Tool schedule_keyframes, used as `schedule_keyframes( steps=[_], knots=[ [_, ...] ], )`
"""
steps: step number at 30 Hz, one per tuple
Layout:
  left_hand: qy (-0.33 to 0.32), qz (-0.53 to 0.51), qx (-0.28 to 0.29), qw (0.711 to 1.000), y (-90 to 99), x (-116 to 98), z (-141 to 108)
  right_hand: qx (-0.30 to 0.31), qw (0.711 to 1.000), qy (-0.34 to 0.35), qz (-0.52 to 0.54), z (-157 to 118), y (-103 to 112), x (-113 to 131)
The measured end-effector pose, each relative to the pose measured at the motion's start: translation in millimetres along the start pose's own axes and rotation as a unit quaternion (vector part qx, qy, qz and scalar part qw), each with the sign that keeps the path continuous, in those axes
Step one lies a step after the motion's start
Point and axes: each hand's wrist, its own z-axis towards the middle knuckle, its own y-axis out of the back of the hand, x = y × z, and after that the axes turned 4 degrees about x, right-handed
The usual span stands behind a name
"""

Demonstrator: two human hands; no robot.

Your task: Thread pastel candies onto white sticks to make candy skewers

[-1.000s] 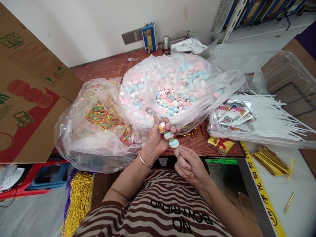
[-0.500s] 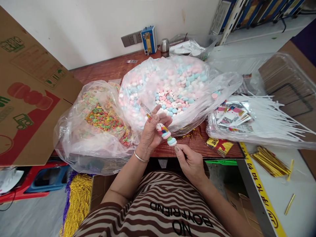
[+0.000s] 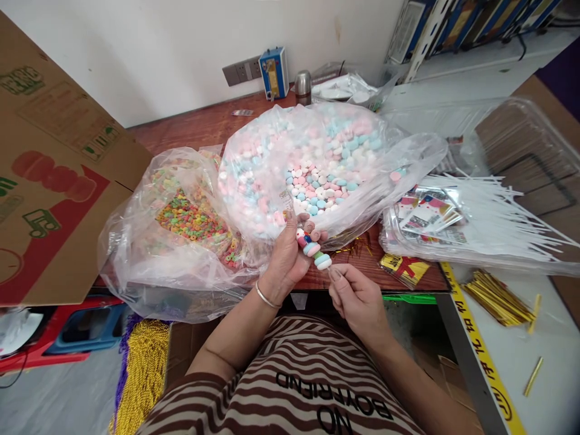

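Above my lap I hold a candy stick [image 3: 323,261], a row of white, blue, pink and green candies with a colourful printed piece higher up. My left hand [image 3: 286,260] is curled around its upper part, and a small clear wrapper end [image 3: 286,198] pokes out above the thumb. My right hand [image 3: 360,299] pinches the lower end just below the last white candy; the stick itself is mostly hidden by the fingers. Right behind the hands is a large clear bag of pink, blue and white candies [image 3: 317,190].
A bag of small multicoloured rings [image 3: 190,217] lies left, beside a cardboard box [image 3: 58,157]. To the right are a plastic tray with white sticks [image 3: 493,223], a yellow packet [image 3: 403,267] and gold twist ties [image 3: 496,296]. A metal flask [image 3: 302,87] stands behind.
Both hands have shifted slightly right with the candy stick, which now stands a little steeper. The left fingers have curled closer around its upper part.
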Motion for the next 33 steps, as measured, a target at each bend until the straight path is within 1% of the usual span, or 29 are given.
schedule_keyframes(
  steps=[1,2,3,4,5,6,7,8,9,10,11,12,13,14,15,16,17,18,19,21,23,24,26,27,28,29,31,32,33],
  knots=[
    [0.001,0.002,0.013,1.0,1.9,1.6,0.1,0.027,0.992,-0.068,0.106,-0.2,-1.0,2.8],
    [0.002,0.002,0.027,1.0,3.8,2.9,0.4,0.05,0.972,-0.117,0.197,-0.2,-1.7,5.5],
    [0.005,0.001,0.043,0.999,5.8,3.8,0.9,0.07,0.949,-0.149,0.268,-0.2,-2.1,7.8],
    [0.008,-0.001,0.059,0.998,7.6,4.4,1.3,0.086,0.929,-0.167,0.317,-0.2,-2.4,9.5],
    [0.012,-0.004,0.073,0.997,9.0,4.8,1.6,0.099,0.916,-0.175,0.347,-0.2,-2.7,10.5],
    [0.016,-0.006,0.085,0.996,10.1,5.1,1.8,0.107,0.911,-0.175,0.358,-0.2,-3.2,10.7],
    [0.021,-0.006,0.09,0.996,10.7,5.6,1.7,0.106,0.916,-0.167,0.348,-0.3,-3.8,10.1],
    [0.024,-0.002,0.087,0.996,10.8,6.2,1.3,0.095,0.933,-0.15,0.313,-0.1,-4.6,8.5],
    [0.023,0.008,0.078,0.997,10.4,7.2,0.7,0.072,0.959,-0.119,0.248,0.2,-5.3,6.2],
    [0.02,0.023,0.064,0.997,9.6,8.6,-0.3,0.037,0.985,-0.07,0.153,1.0,-5.8,3.3],
    [0.014,0.042,0.047,0.998,8.3,10.1,-1.5,-0.006,0.999,-0.007,0.034,2.1,-5.9,0.0],
    [0.007,0.06,0.031,0.998,6.8,11.7,-3.0,-0.051,0.992,0.063,-0.099,3.6,-5.7,-3.4],
    [0.0,0.076,0.016,0.997,5.2,13.1,-4.5,-0.089,0.961,0.133,-0.228,5.3,-5.0,-6.7],
    [-0.005,0.085,0.006,0.996,3.6,14.1,-6.0,-0.118,0.914,0.192,-0.337,7.0,-4.1,-9.7],
    [-0.005,0.091,-0.003,0.996,2.3,14.4,-7.2,-0.138,0.866,0.237,-0.419,8.5,-3.0,-12.2],
    [-0.003,0.095,-0.012,0.995,1.4,13.9,-8.0,-0.15,0.826,0.269,-0.473,9.5,-1.8,-14.0],
    [0.0,0.101,-0.02,0.995,1.1,12.5,-8.4,-0.153,0.801,0.291,-0.5,10.0,-0.6,-15.2],
    [0.005,0.109,-0.025,0.994,1.5,10.2,-8.2,-0.15,0.794,0.303,-0.505,10.0,0.5,-15.8],
    [0.008,0.118,-0.025,0.993,2.4,7.1,-7.4,-0.14,0.804,0.303,-0.492,9.3,1.4,-15.7],
    [-0.001,0.125,-0.01,0.992,5.4,-0.2,-4.5,-0.112,0.847,0.283,-0.436,7.3,2.7,-14.0],
    [-0.023,0.106,0.017,0.994,8.4,-7.1,-0.7,-0.087,0.886,0.254,-0.377,5.6,2.7,-11.5],
    [-0.033,0.092,0.028,0.995,9.3,-9.6,1.1,-0.079,0.898,0.245,-0.357,5.2,2.1,-10.5],
    [-0.039,0.071,0.04,0.996,9.3,-12.4,3.4,-0.078,0.904,0.243,-0.343,5.8,-0.1,-9.1],
    [-0.038,0.064,0.043,0.996,8.3,-12.5,4.0,-0.089,0.898,0.25,-0.351,6.5,-1.4,-9.0],
    [-0.037,0.058,0.043,0.997,6.8,-12.1,4.2,-0.107,0.885,0.263,-0.37,7.2,-2.6,-9.0],
    [-0.039,0.052,0.039,0.997,4.9,-11.2,4.1,-0.128,0.862,0.282,-0.401,7.8,-3.5,-9.3],
    [-0.044,0.032,0.019,0.998,0.8,-9.2,3.4,-0.152,0.801,0.322,-0.481,8.3,-3.8,-9.9],
    [-0.042,0.02,0.005,0.999,-1.1,-8.4,2.9,-0.153,0.772,0.337,-0.517,8.1,-3.1,-10.0],
    [-0.034,0.008,-0.01,0.999,-2.6,-8.1,2.4,-0.147,0.752,0.346,-0.541,7.6,-2.0,-9.9]
  ],
)
